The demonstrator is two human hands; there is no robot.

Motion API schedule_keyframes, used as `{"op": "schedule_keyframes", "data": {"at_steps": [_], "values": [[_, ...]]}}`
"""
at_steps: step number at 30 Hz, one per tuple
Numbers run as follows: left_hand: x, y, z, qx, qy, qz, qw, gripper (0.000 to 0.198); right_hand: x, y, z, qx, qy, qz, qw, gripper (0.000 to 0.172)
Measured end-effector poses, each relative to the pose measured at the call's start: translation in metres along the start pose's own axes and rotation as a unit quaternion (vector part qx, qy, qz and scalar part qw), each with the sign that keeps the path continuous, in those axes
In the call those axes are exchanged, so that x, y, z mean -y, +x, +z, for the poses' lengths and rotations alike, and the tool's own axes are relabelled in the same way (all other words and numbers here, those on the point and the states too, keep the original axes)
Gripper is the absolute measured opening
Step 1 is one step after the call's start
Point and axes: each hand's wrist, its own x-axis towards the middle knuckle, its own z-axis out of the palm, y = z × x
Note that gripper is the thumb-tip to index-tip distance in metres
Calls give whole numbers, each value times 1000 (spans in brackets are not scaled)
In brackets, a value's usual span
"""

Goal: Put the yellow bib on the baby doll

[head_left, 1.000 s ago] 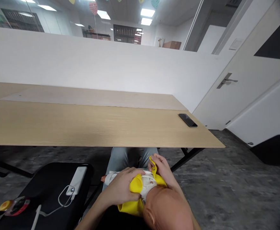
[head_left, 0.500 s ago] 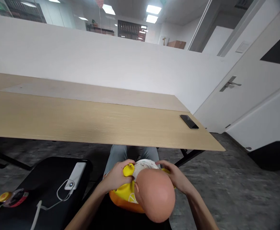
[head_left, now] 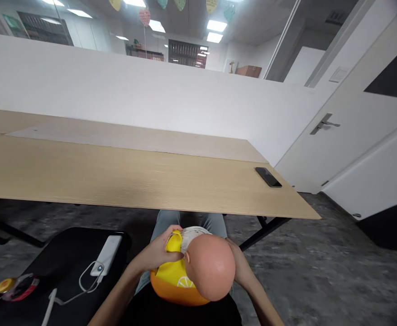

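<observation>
A bald baby doll point(head_left: 210, 267) sits on my lap, its head toward me. A yellow and orange bib point(head_left: 171, 280) with a lemon-slice print hangs round its neck. My left hand point(head_left: 157, 249) is closed on the bib's yellow strap end by the doll's left shoulder. At the other side my right hand point(head_left: 239, 267) rests against the doll's neck; its fingers are hidden behind the head. The doll wears a white top point(head_left: 191, 233).
A long wooden table point(head_left: 117, 176) stands in front with a black phone point(head_left: 268, 176) near its right end. A black chair point(head_left: 65, 271) at my left carries a white power bank point(head_left: 106, 256) with a cable and a red and yellow object point(head_left: 15, 287). A white door point(head_left: 323, 127) stands at right.
The doll has been raised upright, so its head now faces me and hides the chest. The bib has come round its neck, with my hands shifted to either side of it.
</observation>
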Motion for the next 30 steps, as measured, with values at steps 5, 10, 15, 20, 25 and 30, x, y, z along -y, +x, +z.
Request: {"op": "schedule_keyframes", "data": {"at_steps": [5,10,15,20,25,30], "values": [[-3,-10,-19,12,74,-10,997,44,2,-3,5,0,-31,-34,999,7],[-11,-10,-20,-40,176,67,981,17,-9,-3,7,0,-53,-44,998,14],[-20,-14,-18,-91,147,124,977,18,-19,-1,8,-8,-44,-42,998,20],[-20,-17,-18,-119,144,116,976,13,-22,-1,10,-5,-16,-46,999,13],[-19,-12,-10,-139,146,70,977,40,-15,-1,9,-7,-21,-50,999,9],[-15,-7,-6,-122,165,95,974,26,-6,-2,7,2,-38,-43,998,9]]}}
